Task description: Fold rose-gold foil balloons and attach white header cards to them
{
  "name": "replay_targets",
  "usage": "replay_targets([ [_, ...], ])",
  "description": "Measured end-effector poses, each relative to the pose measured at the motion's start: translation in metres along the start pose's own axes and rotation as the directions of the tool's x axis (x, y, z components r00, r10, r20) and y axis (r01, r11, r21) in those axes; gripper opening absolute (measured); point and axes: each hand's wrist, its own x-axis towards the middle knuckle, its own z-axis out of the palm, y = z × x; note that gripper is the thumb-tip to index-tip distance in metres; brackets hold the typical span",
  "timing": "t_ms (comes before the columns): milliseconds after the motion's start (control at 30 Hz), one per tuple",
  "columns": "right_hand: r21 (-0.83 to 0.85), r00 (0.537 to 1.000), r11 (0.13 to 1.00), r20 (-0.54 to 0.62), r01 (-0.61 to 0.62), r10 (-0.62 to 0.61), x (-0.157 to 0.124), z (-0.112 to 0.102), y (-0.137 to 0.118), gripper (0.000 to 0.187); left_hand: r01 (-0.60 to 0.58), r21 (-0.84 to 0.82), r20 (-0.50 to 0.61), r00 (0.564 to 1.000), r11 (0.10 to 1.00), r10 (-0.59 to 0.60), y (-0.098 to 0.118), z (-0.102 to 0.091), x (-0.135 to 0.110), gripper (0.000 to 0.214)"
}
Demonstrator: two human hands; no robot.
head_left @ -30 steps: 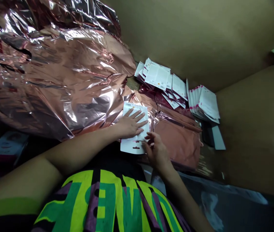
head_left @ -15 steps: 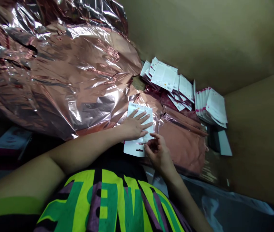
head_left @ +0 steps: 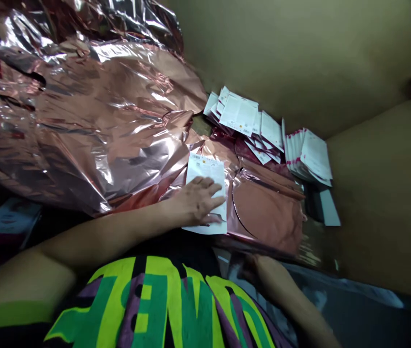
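Observation:
A flat white printed packet (head_left: 207,169) with a barcode along its far edge lies on pink foil in front of me. My left hand (head_left: 198,202) rests over its lower half, palm down, fingers apart and a little bent. Beneath that hand the packet's near end, with its hang-hole flap, is partly covered. My right hand (head_left: 254,266) is low beside my shirt, in shadow and smeared by motion, near clear plastic at the front edge. Its fingers are hidden, so what it may hold cannot be seen.
Shiny crumpled pink foil (head_left: 118,111) spreads across the left. A loose heap of white packets (head_left: 240,113) and a neater row of packets (head_left: 314,154) lie against a cardboard wall (head_left: 281,53). A folded pink foil piece (head_left: 267,208) lies right of my left hand.
My right hand has left the packet's near corner and dropped toward my body. My left hand has slid slightly nearer, its fingers more bent.

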Motion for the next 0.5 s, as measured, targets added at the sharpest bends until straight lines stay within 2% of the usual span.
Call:
replay_targets([
  [67,-0.147,0.992,0.984,-0.07,0.097,-0.108,0.0,0.008,-0.001,0.011,-0.092,-0.014,0.053,0.994,0.996,0.093,0.008,-0.003,-0.022,0.068],
  [100,-0.171,0.981,0.972,-0.078,0.161,-0.177,0.007,0.014,-0.006,0.018,-0.111,-0.003,0.064,0.992,0.994,0.111,0.009,-0.002,-0.033,0.066],
  [167,-0.163,0.951,0.953,-0.139,0.254,-0.277,0.029,0.026,-0.017,0.032,-0.115,0.03,0.02,0.993,0.993,0.115,0.006,0.006,-0.052,0.046],
  [233,-0.12,0.927,0.939,-0.164,0.322,-0.338,0.053,0.036,-0.026,0.026,-0.132,0.0,-0.091,0.987,0.991,0.132,-0.001,0.016,-0.065,0.029],
  [300,-0.059,0.919,0.938,-0.185,0.342,-0.347,0.068,0.041,-0.03,0.019,-0.141,-0.111,-0.203,0.972,0.984,0.116,-0.008,0.022,-0.072,0.017],
  [400,0.047,0.923,0.945,-0.233,0.325,-0.306,0.073,0.042,-0.031,0.014,-0.114,-0.273,-0.301,0.953,0.955,0.028,-0.011,0.024,-0.074,0.006],
  [500,0.123,0.94,0.963,-0.278,0.238,-0.196,0.073,0.041,-0.035,0.016,-0.081,-0.296,-0.364,0.931,0.952,-0.034,-0.007,0.021,-0.072,0.001],
])
